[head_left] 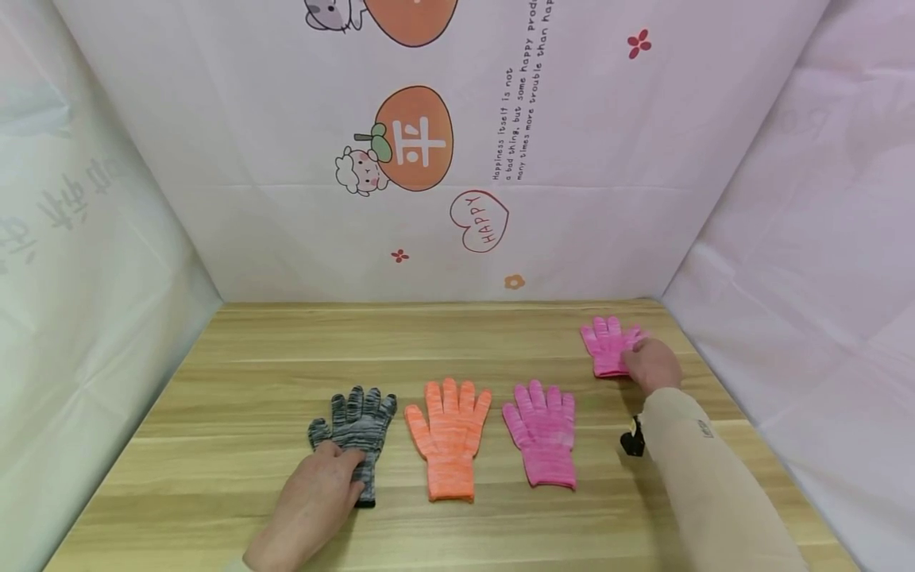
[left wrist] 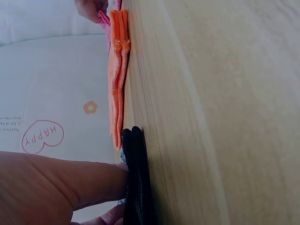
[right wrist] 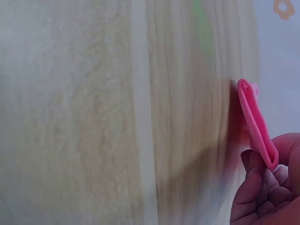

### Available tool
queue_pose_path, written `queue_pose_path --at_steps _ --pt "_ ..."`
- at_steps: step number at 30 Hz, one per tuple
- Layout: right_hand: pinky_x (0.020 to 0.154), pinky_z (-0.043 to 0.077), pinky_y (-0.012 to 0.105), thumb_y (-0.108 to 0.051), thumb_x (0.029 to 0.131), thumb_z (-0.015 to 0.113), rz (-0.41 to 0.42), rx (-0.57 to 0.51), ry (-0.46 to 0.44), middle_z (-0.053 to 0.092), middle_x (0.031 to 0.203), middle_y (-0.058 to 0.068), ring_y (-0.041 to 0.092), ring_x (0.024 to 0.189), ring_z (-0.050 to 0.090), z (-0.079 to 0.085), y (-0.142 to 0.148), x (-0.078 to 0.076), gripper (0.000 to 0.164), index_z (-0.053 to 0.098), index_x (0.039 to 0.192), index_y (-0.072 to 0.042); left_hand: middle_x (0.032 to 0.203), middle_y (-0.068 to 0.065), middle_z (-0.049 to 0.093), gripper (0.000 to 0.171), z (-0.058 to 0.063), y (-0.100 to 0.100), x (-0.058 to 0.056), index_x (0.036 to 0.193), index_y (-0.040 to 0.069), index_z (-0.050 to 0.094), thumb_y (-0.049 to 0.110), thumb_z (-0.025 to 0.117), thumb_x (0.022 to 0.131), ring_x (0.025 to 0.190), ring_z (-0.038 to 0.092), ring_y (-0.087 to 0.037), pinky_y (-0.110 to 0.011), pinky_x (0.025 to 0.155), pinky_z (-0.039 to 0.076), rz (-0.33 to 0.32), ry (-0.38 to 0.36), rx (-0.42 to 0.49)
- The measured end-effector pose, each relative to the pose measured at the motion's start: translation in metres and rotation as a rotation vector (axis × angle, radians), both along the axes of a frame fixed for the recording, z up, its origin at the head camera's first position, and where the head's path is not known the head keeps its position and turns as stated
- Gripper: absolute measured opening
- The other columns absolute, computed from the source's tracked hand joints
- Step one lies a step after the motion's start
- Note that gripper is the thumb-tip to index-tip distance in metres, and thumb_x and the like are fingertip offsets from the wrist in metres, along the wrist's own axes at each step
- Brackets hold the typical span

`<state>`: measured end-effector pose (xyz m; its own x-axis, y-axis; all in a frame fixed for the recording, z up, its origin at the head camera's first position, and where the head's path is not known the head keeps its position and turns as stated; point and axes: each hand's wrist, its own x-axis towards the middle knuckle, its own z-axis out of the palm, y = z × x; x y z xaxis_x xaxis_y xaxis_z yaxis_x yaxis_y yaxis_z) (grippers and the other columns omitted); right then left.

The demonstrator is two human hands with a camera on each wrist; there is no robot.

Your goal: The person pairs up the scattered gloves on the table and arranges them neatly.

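Note:
At the table's far right, my right hand [head_left: 654, 365] pinches one side of a small pink knit glove [head_left: 609, 349]. In the right wrist view, that glove's cuff [right wrist: 257, 124] gapes between thumb and fingers, standing over a shadow on the wood. On the left, my left hand [head_left: 322, 485] rests on the lower part of a black-and-grey knit glove [head_left: 360, 425], which lies palm-flat with its fingers pointing away. The left wrist view has the thumb on this glove beside its black cuff [left wrist: 137, 183]; the other fingers are mostly hidden.
An orange glove [head_left: 450, 445] and a larger pink glove [head_left: 545, 437] lie flat in the middle, fingers away from me. A small black object [head_left: 632, 441] shows at the right sleeve. Printed white cloth [head_left: 572, 222] walls the wood-grain table [head_left: 236, 381] at back and sides.

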<state>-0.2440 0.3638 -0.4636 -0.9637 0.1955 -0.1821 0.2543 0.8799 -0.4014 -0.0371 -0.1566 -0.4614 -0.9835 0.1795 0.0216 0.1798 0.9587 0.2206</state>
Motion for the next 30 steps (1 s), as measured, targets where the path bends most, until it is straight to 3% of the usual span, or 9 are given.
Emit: queue_pose_path --at_steps 2,5,8,10,21,30 --pt "0.096 0.048 0.06 -0.029 0.101 0.048 0.009 0.008 0.017 0.061 0.132 0.034 0.05 0.115 0.059 0.001 0.0 0.0 0.05 0.061 0.13 0.01 0.094 -0.007 0.063 0.035 0.0 0.0 -0.001 0.118 0.009 0.074 0.022 0.084 0.086 0.079 0.058 -0.016 -0.037 0.069 0.054 0.0 -0.002 0.001" --pt "0.083 0.05 0.052 -0.029 0.101 0.049 0.023 0.018 0.042 0.068 0.111 0.027 0.041 0.098 0.062 0.003 0.0 0.001 0.042 0.067 0.114 0.007 0.095 -0.007 0.063 0.036 0.0 0.0 -0.001 0.118 0.009 0.074 0.022 0.084 0.087 0.079 0.058 -0.016 -0.038 0.07 0.054 -0.001 -0.004 -0.003" --pt "0.073 0.047 0.043 -0.028 0.102 0.05 0.036 0.019 0.06 0.065 0.09 0.016 0.032 0.085 0.058 0.003 -0.001 0.002 0.032 0.065 0.098 0.0 0.095 -0.007 0.064 0.034 0.0 -0.001 0.0 0.117 0.009 0.074 0.021 0.084 0.087 0.079 0.059 -0.016 -0.038 0.07 0.054 -0.004 -0.005 -0.006" --pt "0.071 0.045 0.042 -0.028 0.103 0.05 0.045 0.02 0.07 0.063 0.085 0.013 0.03 0.082 0.057 0.003 -0.001 0.003 0.03 0.063 0.096 -0.002 0.095 -0.007 0.064 0.034 0.0 -0.001 -0.001 0.117 0.009 0.074 0.022 0.084 0.087 0.08 0.059 -0.017 -0.038 0.071 0.055 -0.007 -0.009 -0.006" --pt "0.075 0.049 0.05 -0.025 0.103 0.05 0.099 0.044 0.145 0.069 0.099 0.02 0.035 0.087 0.062 0.013 -0.01 0.009 0.032 0.066 0.109 0.002 0.097 -0.008 0.064 0.035 -0.001 -0.001 -0.002 0.118 0.009 0.074 0.024 0.084 0.088 0.079 0.058 -0.016 -0.038 0.068 0.054 -0.002 -0.024 -0.02" --pt "0.081 0.05 0.052 -0.029 0.105 0.049 0.101 0.029 0.136 0.068 0.119 0.026 0.038 0.097 0.063 0.017 -0.015 0.013 0.044 0.061 0.13 0.005 0.096 -0.009 0.066 0.035 0.001 0.0 -0.003 0.116 0.008 0.075 0.023 0.084 0.087 0.081 0.061 -0.018 -0.04 0.07 0.055 -0.004 -0.027 -0.013"
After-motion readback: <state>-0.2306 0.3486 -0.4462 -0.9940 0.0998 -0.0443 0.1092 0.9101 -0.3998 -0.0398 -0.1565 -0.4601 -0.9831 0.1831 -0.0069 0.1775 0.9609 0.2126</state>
